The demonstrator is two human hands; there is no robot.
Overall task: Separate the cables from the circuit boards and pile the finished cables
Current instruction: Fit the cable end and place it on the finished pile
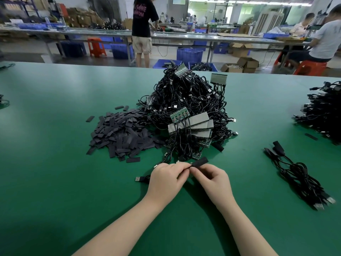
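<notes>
Two hands meet near the front edge of the green surface (55,182), both yours. Your left hand (167,179) has its fingers curled around a black cable (143,179), whose metal plug pokes out to the left of that hand. Your right hand (212,179) pinches a short black sleeve (200,162) at the end of that cable, fingertips almost touching those of the left hand.

Just beyond your hands, toward the middle of the surface, rises a big tangle of black cables (186,97) with green circuit boards (180,114) and grey strips (190,121) stuck into it; its nearest loops and plugs reach almost to your knuckles. Touching the left flank of that tangle lies a flat heap of dark sleeves (120,133), a few scattered loose around it.

Toward the right edge, well apart from your hands, a small bundle of finished cables (299,176) lies diagonally, plugs pointing at the front right corner. Farther back along the right edge sits a larger cable pile (324,111), partly cut off by the frame.

Beyond the far edge stand blue crates (190,54), cardboard boxes (247,62), orange stools (96,47) and other people at long benches.
</notes>
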